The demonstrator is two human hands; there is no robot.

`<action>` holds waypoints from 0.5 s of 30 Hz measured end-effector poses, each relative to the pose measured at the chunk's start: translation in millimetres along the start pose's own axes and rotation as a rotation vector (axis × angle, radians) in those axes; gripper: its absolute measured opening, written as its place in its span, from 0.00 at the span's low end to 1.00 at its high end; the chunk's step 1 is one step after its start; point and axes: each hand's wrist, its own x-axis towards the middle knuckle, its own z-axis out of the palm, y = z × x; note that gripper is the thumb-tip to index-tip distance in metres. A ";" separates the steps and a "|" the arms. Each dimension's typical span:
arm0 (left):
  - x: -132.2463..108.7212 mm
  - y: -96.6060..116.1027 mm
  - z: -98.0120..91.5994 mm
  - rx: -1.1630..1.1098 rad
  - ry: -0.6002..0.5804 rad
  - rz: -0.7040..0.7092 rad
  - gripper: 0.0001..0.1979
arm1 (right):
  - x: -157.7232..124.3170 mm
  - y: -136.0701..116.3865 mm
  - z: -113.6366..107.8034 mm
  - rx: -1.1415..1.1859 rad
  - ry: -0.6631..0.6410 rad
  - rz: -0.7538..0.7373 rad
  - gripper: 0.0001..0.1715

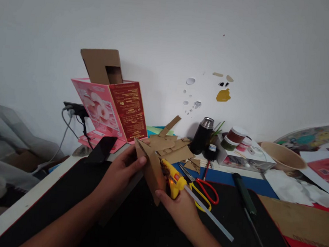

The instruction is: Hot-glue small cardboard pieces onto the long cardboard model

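My left hand (129, 166) grips a bent cardboard piece (151, 172) by its left side, thumb on the near face. The piece is held up above the black mat (127, 220). My right hand (181, 207) is wrapped round a yellow hot glue gun (176, 180), its nozzle up against the cardboard's far side. A long clear glue stick (211, 212) sticks out of the gun's back end. Scissors with red and yellow handles (216, 197) lie just beyond my right hand. Behind the held piece are several cardboard scraps (176, 151).
A pink and red box (128, 110) stands at the back left, beside a black phone (102, 150). Farther right are a black thermos (202, 136), paint jars (235, 135), a beige bowl (282, 159) and a dark green-handled tool (244, 194). A flat cardboard sheet (302, 220) lies at right.
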 end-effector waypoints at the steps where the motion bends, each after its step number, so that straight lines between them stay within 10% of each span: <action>1: -0.1 3.8 -0.4 -0.031 0.025 -0.004 0.25 | -1.0 1.8 0.7 -0.012 -0.010 -0.002 0.32; 15: -3.0 12.5 5.9 -0.164 0.039 -0.007 0.18 | -3.9 2.3 0.0 -0.126 0.013 -0.087 0.27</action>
